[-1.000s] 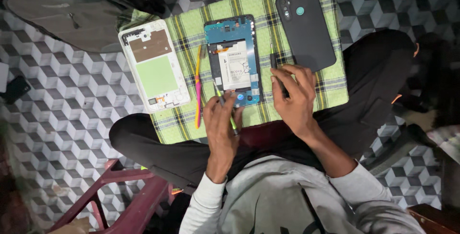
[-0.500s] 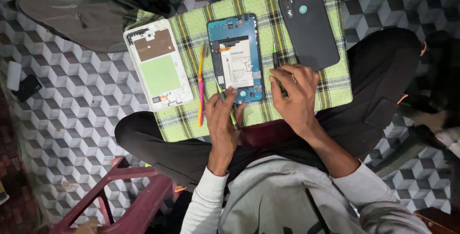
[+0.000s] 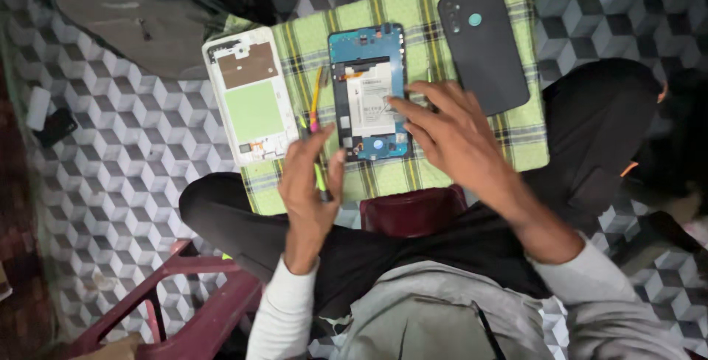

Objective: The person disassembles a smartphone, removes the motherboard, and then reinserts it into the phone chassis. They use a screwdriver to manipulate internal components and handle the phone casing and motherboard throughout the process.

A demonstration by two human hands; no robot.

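Both hands are working over the opened phone [image 3: 369, 91] lying on the green checked cloth [image 3: 472, 161]: the left hand [image 3: 310, 183] is pinching a thin green tool [image 3: 318, 175], the right hand [image 3: 450, 135] is spreading fingers onto its battery [image 3: 366, 98]. Disassembly seems underway; prying next would need care.

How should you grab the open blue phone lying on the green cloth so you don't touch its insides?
Probably by its two long side edges, coming from above. The open blue phone lies flat on the green checked cloth with its battery and circuit parts facing up, so only the rim is safe. The right hand already covers its right side; the left hand holds a thin tool.
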